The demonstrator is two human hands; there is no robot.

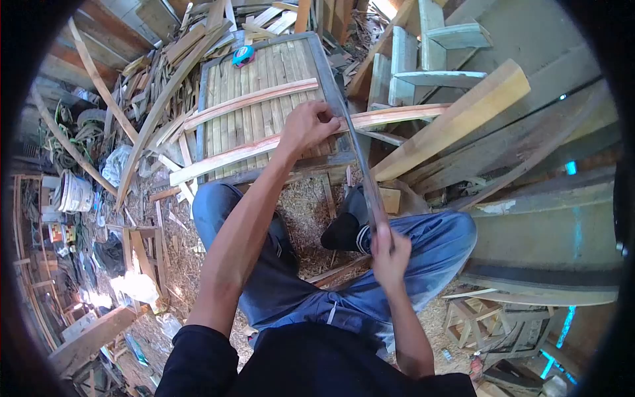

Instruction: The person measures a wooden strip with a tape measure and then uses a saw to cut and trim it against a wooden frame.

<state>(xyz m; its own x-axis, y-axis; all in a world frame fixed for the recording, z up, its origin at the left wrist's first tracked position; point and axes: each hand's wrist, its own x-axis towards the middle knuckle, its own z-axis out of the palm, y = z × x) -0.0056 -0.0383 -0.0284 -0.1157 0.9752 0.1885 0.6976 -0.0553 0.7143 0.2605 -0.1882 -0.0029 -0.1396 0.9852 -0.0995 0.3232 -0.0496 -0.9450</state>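
My right hand (389, 255) is wrapped round the near end of a handsaw (368, 172), whose long thin blade is seen almost edge-on and points away from me. The blade crosses a long pale wooden strip (231, 157) with reddish edges. Just left of the blade, my left hand (307, 126) is closed on this strip, thumb and fingers curled. Under it lies a slatted wooden panel (278, 66) with a dark frame. A second, similar strip (251, 102) rests farther up the panel. How deep the blade sits in the wood cannot be made out.
A turquoise tape measure (243, 56) sits on the panel's far part. A thick board (456, 122) slants up at the right, near pale blue shelving (440, 78). Scrap wood (178, 73) is heaped at the left. My legs flank sawdust-covered ground (301, 218).
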